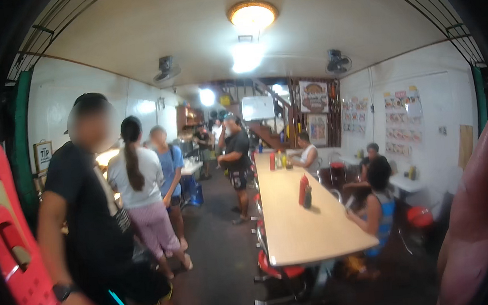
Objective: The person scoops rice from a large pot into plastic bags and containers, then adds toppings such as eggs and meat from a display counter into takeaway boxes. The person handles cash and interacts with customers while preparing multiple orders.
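Neither my left hand nor my right hand can be made out. A long pale wood-toned table stretches away before me, with a red squeeze bottle and a dark bottle side by side on it. More condiment bottles stand near its far end. At the left edge rises a red plastic chair. A person in a black shirt stands close by, wearing a dark wristwatch, with a lowered arm over the chair. A blurred pink surface fills the right edge; what it is cannot be told.
Several people stand along the left side, one in a white top. A person in a blue striped top sits at the table's right. Red stools line its left side. A dark floor aisle runs back towards a staircase.
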The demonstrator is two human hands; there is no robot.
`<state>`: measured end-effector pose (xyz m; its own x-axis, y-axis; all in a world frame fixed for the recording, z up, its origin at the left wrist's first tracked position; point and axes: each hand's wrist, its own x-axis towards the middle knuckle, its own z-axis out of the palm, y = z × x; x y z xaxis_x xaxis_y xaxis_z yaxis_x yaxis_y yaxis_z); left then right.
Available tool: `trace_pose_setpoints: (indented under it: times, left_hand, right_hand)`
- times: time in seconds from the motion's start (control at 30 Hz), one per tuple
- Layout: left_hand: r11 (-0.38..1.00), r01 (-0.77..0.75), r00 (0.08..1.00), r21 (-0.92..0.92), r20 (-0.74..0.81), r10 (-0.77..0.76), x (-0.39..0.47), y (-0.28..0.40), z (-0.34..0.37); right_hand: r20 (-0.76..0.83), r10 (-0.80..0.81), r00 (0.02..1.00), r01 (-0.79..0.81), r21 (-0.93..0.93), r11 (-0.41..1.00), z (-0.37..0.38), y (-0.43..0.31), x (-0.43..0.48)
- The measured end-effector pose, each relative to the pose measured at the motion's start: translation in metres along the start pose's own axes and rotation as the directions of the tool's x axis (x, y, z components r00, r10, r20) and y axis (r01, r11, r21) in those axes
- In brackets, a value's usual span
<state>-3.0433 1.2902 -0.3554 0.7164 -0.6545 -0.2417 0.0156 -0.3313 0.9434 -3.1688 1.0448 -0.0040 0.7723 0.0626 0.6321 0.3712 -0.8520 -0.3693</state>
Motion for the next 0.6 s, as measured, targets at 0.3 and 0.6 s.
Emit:
trace_pose_setpoints:
  times: [0.3,0.6]
  left_hand:
    - [0.998,0.065,0.982,0.019,-0.178,-0.061,0.337,0.023,-0.093]
    - [0.951,0.167,0.902,-0.262,-0.35,-0.255,0.694,0.061,-0.166]
  right_hand:
    - [-0.027,-0.403,0.915,0.389,-0.208,0.898,-0.019,0.293,0.313]
    - [-0.307,-0.757,0.577,0.522,-0.574,0.631,-0.064,0.531,0.599]
